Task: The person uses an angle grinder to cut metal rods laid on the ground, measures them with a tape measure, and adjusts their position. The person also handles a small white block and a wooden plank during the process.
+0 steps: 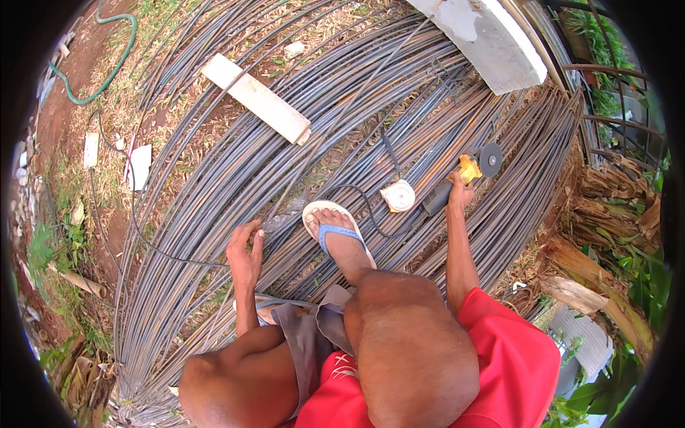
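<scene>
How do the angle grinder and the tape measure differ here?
The angle grinder is gripped in the right hand; the tape measure lies on the steel rods. The grinder is yellow and dark, the tape measure mostly white. The grinder is longer, the tape measure compact. Both have a round part.

A head-worn fisheye looks down past near knees onto metal rods.

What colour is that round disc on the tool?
The disc is dark grey, best seen in the head view.
</scene>
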`<state>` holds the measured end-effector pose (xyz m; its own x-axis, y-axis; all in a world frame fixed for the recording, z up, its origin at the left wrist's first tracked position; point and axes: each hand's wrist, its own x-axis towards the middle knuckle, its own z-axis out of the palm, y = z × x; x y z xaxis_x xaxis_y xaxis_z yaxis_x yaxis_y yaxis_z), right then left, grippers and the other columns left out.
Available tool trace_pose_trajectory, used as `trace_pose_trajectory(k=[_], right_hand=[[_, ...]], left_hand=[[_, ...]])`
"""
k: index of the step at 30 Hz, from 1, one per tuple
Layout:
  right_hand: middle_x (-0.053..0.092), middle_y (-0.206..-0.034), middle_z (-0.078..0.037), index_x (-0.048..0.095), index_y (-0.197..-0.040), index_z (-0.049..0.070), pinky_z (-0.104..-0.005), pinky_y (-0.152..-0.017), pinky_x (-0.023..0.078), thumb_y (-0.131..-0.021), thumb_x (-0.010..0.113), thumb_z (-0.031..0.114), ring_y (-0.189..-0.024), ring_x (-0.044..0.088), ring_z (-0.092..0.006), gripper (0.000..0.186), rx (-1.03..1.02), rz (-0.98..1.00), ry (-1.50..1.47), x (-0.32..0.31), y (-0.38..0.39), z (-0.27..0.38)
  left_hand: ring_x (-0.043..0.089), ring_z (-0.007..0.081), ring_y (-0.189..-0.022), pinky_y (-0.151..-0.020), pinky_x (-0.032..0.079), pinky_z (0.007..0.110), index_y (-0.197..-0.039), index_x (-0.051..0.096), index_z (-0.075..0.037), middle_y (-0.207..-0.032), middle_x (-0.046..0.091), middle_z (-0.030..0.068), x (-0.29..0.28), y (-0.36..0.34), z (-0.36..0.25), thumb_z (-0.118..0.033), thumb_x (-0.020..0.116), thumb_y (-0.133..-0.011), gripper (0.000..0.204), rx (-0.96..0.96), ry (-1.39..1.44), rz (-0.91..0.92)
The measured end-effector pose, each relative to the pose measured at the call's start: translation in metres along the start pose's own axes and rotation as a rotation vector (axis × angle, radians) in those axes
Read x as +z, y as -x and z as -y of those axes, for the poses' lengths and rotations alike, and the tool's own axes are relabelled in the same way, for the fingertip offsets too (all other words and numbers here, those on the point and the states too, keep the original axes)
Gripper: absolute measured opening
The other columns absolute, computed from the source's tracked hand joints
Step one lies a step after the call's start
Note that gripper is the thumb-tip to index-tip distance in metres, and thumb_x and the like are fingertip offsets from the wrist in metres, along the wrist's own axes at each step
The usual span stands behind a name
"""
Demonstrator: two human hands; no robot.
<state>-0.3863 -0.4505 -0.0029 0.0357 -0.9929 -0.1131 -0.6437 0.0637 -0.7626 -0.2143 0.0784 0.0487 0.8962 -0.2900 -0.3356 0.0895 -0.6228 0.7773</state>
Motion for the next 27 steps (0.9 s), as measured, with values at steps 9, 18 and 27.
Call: trace_pose_trajectory(k=[9, 18, 27], right_hand=[[0.068, -0.125, -0.015, 0.064, -0.133, -0.001, -0.0406, -0.099, 0.049, -0.084, 0.083, 0.029, -0.113, 0.065, -0.0271, 0.061, 0.013, 0.134, -0.071, -0.017, -0.016, -0.03], [0.058, -0.13, -0.015, 0.058, -0.14, 0.003, -0.0437, -0.107, 0.045, -0.101, 0.068, 0.028, -0.124, 0.057, -0.0299, 0.047, -0.74, 0.357, 0.371, -0.016, 0.088, 0.111], [0.06, -0.125, -0.014, 0.063, -0.131, 0.012, -0.0534, -0.12, 0.038, -0.103, 0.066, 0.043, -0.125, 0.056, -0.0373, 0.042, -1.992, 0.928, 0.717, 0.171, 0.014, 0.254]], left_hand=[[0.07, 0.0369, -0.107, -0.093, 0.055, 0.044, -0.12, 0.075, -0.004, -0.118, 0.072, 0.0162, 0.023, 0.001, 0.007, -0.009, 0.077, -0.093, 0.027, 0.062, -0.06, -0.069], [0.072, 0.0301, -0.074, -0.066, 0.053, 0.043, -0.114, 0.078, -0.007, -0.085, 0.073, 0.0144, 0.053, 0.004, 0.029, -0.024, 0.081, -0.094, 0.027, -0.024, -0.138, -0.189], [0.07, 0.0351, -0.065, -0.061, 0.053, 0.043, -0.101, 0.08, -0.009, -0.08, 0.075, 0.0162, 0.06, 0.011, 0.019, -0.031, 0.084, -0.092, 0.025, 0.046, -0.143, -0.278]])
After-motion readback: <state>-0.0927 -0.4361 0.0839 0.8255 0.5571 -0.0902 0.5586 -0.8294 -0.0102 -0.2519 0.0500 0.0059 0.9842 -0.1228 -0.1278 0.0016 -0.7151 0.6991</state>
